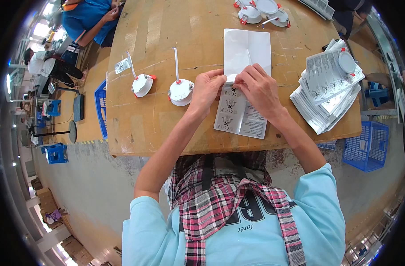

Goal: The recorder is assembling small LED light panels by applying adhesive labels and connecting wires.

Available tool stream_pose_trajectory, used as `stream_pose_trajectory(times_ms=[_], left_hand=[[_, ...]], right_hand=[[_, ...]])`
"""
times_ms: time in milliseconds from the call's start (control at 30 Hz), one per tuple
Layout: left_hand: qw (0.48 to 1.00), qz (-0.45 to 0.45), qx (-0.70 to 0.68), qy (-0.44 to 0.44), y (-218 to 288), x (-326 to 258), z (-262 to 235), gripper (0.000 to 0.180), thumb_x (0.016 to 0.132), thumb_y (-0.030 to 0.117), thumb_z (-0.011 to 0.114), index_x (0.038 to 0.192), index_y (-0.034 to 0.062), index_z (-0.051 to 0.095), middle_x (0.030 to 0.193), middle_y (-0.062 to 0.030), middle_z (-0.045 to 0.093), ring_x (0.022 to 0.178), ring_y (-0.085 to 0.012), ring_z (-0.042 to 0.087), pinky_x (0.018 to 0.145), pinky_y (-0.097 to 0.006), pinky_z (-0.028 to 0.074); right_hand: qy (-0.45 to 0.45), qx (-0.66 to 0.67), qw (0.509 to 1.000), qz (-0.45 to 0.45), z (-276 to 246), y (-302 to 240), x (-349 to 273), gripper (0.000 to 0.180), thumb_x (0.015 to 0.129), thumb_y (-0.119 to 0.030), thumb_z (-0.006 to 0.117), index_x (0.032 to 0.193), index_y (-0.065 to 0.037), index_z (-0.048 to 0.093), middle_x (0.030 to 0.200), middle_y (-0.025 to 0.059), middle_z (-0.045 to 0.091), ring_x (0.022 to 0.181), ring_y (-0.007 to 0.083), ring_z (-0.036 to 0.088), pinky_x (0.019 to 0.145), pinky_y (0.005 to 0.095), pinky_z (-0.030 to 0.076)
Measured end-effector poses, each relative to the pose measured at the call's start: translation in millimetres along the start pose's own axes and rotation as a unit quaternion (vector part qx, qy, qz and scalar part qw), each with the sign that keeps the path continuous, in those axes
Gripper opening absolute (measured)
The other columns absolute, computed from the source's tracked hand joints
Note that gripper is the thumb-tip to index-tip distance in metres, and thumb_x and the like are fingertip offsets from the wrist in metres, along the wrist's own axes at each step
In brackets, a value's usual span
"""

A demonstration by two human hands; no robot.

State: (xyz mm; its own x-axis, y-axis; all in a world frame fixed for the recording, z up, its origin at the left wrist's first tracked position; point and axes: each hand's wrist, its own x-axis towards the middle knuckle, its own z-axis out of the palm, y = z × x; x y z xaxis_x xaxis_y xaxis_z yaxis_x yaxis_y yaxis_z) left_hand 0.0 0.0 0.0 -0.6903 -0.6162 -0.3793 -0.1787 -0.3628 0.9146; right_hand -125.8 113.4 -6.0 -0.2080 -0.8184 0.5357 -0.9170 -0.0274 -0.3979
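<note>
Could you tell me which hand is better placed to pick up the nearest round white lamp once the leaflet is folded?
The left hand. It sits right beside the round white lamp on the table, while the right hand lies across the leaflet, farther away.

Workshop setting. A wooden worktable (158,26) is stretching out under and beyond my fingers. Grey concrete floor (91,186) is lying below its near edge. Blue plastic crates (367,146) are standing right of my fingers, others (57,153) far left. Bright lamps (39,30) are glaring at far upper left.
</note>
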Motion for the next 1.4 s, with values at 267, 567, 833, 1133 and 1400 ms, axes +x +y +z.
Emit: stream_pose_trajectory(times_ms=[267,567,833,1133,1400], left_hand=[[0.998,0.015,0.066,0.000,0,-1,1,0.035,0.090,0.013,0.054,0.121,-0.0047,0.055,0.092,-0.0079,0.068,0.076,-0.0108,0.065,0.068,-0.025,0.053],[1.000,0.019,0.008,-0.005,-2,1,-3,0.037,0.090,0.012,0.053,0.122,-0.0057,0.053,0.091,-0.0089,0.068,0.077,-0.0124,0.067,0.071,-0.026,0.055],[0.997,0.039,0.067,-0.013,-7,4,2,0.039,0.090,0.012,0.053,0.125,-0.0049,0.050,0.087,-0.0091,0.068,0.072,-0.0112,0.066,0.067,-0.025,0.054],[0.996,0.062,0.067,0.012,-13,6,5,0.040,0.088,0.011,0.052,0.125,-0.0064,0.051,0.082,-0.0080,0.067,0.069,-0.0092,0.061,0.063,-0.025,0.050],[0.994,0.077,0.068,0.026,-13,7,8,0.041,0.087,0.012,0.053,0.123,-0.0074,0.053,0.078,-0.0083,0.068,0.066,-0.0086,0.059,0.061,-0.025,0.048]], right_hand=[[0.000,0.011,1.000,-0.001,2,0,-1,0.013,0.073,-0.010,0.071,0.078,-0.007,0.060,0.080,0.0019,0.054,0.082,0.0177,0.054,0.068,0.0297,0.049],[0.015,0.030,0.999,-0.025,3,3,-1,0.016,0.072,-0.010,0.072,0.080,-0.006,0.058,0.083,0.0025,0.053,0.085,0.0186,0.053,0.071,0.0304,0.049],[0.005,0.014,1.000,-0.016,5,5,-3,0.017,0.071,-0.011,0.073,0.079,-0.007,0.058,0.081,0.0017,0.053,0.082,0.0187,0.054,0.069,0.0308,0.049],[0.039,0.003,0.999,-0.014,5,1,-3,0.016,0.070,-0.010,0.073,0.079,-0.007,0.060,0.080,0.0011,0.054,0.082,0.0183,0.054,0.068,0.0299,0.049],[0.051,-0.008,0.998,-0.023,7,3,-4,0.014,0.070,-0.010,0.073,0.077,-0.008,0.060,0.079,0.0002,0.054,0.083,0.0173,0.054,0.067,0.0296,0.050]])
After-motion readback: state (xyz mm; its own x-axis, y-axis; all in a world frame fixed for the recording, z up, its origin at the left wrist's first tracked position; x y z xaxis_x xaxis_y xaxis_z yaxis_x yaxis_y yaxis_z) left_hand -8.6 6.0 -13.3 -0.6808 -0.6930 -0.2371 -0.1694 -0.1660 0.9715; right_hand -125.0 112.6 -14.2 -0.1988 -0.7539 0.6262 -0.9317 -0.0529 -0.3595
